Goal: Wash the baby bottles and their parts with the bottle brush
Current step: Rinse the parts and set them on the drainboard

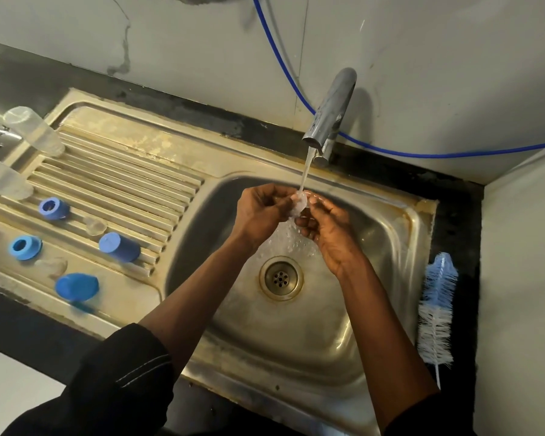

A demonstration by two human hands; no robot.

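Observation:
Both hands meet over the steel sink (390, 234) under the running tap (329, 114). My left hand (261, 212) and my right hand (328, 228) pinch a small clear teat (299, 204) between their fingertips, with the water stream falling on it. The blue and white bottle brush (438, 309) lies on the dark counter right of the sink, untouched. On the drainboard (123, 171) at the left stand two clear bottles (33, 130) upside down, two blue collar rings (53, 208), two blue caps (119, 247) and two more clear teats (95, 225).
A blue hose (390, 151) runs along the wall behind the tap. The drain (280, 278) sits in the middle of the basin below my hands. A white wall closes in on the right, just past the brush.

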